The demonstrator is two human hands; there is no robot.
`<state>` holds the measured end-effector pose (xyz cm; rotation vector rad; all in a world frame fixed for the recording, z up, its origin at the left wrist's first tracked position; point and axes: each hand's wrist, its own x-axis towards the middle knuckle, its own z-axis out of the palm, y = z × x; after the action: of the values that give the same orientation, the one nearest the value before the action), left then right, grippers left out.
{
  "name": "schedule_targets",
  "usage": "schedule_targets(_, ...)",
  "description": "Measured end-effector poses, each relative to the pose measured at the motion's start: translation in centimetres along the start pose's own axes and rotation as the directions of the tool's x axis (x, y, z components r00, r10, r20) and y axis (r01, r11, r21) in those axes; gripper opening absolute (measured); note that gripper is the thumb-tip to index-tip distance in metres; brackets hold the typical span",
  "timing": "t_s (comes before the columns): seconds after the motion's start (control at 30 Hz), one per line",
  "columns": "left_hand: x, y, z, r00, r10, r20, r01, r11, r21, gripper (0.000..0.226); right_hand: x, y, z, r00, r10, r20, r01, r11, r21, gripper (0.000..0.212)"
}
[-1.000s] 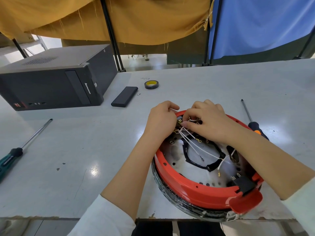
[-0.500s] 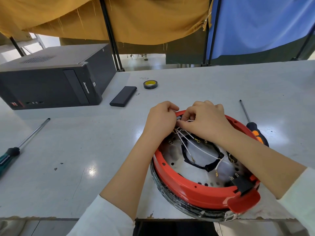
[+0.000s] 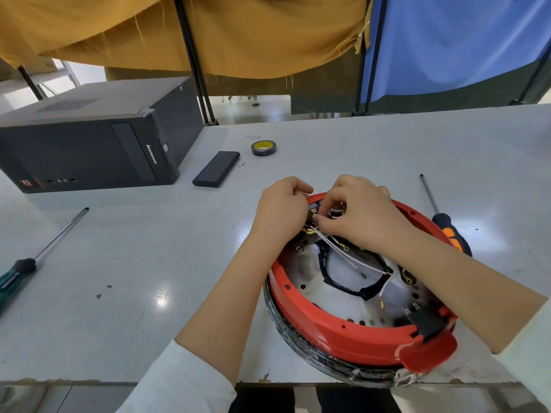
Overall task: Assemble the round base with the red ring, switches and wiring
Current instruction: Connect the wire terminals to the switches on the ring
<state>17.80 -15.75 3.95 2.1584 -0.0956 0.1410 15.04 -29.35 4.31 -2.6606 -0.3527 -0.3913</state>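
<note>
The round base point(image 3: 325, 296) is a perforated metal disc inside a red ring point(image 3: 337, 329), lying near the table's front edge. White wires point(image 3: 351, 257) with brass terminals run across the disc. My left hand point(image 3: 280, 210) curls over the ring's far-left rim and holds a small black switch point(image 3: 313, 213) there. My right hand point(image 3: 357, 213) pinches a wire terminal against that switch. A second black switch point(image 3: 426, 320) sits by the red handle point(image 3: 426, 353) at the near right.
An orange-and-black screwdriver point(image 3: 447, 228) lies right of the ring. A green-handled screwdriver point(image 3: 35, 257) lies at the far left. At the back are a black computer case point(image 3: 89, 138), a flat black block point(image 3: 216, 172) and a tape roll point(image 3: 263, 148).
My right hand's fingertips shifted slightly left and down onto the switch terminal. The left hand and the base stayed in place.
</note>
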Motion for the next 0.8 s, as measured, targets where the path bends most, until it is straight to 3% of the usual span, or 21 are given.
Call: schedule_targets(0.8, -0.04, 0.02, -0.08, 1.000, -0.011, -0.002, 0.011, 1.000, -0.024, 0.038, 0.05, -0.85, 0.44, 0.998, 0.055, 0.011, -0.055, 0.998, -0.016, 0.009)
